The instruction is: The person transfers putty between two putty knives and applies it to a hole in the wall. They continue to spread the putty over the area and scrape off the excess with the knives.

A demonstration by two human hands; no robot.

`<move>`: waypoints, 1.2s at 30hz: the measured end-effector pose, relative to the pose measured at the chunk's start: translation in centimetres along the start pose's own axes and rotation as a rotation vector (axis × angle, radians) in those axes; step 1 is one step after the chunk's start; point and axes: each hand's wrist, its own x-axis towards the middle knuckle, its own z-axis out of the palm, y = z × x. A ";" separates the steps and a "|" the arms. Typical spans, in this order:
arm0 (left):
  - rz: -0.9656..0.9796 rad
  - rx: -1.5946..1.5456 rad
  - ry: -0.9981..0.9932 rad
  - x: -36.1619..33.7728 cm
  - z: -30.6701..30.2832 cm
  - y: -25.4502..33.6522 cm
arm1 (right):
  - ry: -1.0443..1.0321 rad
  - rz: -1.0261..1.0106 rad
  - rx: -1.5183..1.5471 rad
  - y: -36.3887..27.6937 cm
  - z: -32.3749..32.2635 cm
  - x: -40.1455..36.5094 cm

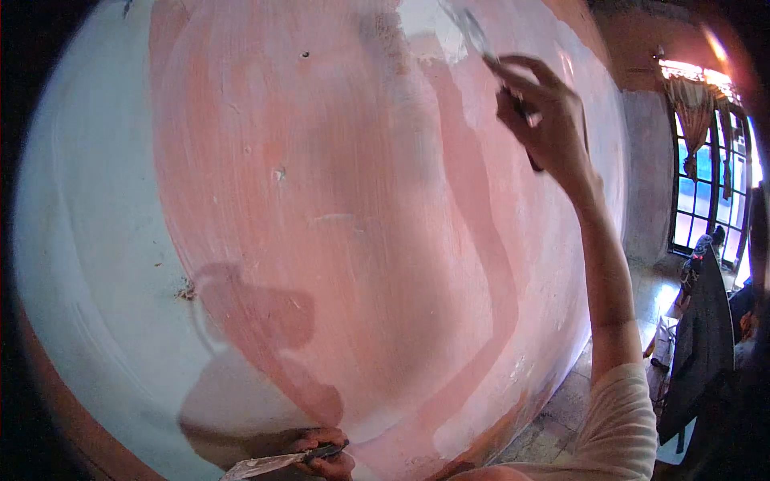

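My right hand (545,112) is raised at the upper right, closed around the dark handle of a putty knife (473,36). The blade, blurred, lies against a white putty patch (425,28) on the pink wall (377,200). Low in the view, my left hand (325,454) grips the dark handle of a flat tool (265,465) with a whitish, smeared blade. It looks like a second putty knife, partly cut off by the bottom edge. Shadows of my head and raised arm fall across the wall.
A pale blue-white band (96,200) covers the wall's left side. Small holes and a white-filled spot (278,173) mark the pink part. At the right are a barred window (706,176) with a curtain (691,120), a tiled floor (561,413) and a dark panel-like object (702,345).
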 end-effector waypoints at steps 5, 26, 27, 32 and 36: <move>-0.003 0.011 0.013 0.1 0.2 0.1 | 0.053 -0.100 -0.037 4.6 3.6 5.2; -0.022 0.045 0.055 0.0 -0.1 -0.1 | 0.103 -0.201 -0.001 6.5 5.4 4.8; -0.019 0.048 0.059 0.0 -0.1 0.0 | 0.078 -0.170 -0.027 5.6 5.3 4.6; -0.029 0.061 0.061 -0.2 -0.6 0.1 | -0.066 -0.059 0.024 3.1 4.2 -1.3; -0.030 0.059 0.076 -0.4 -0.7 0.0 | -0.086 -0.024 -0.007 2.9 1.9 -4.3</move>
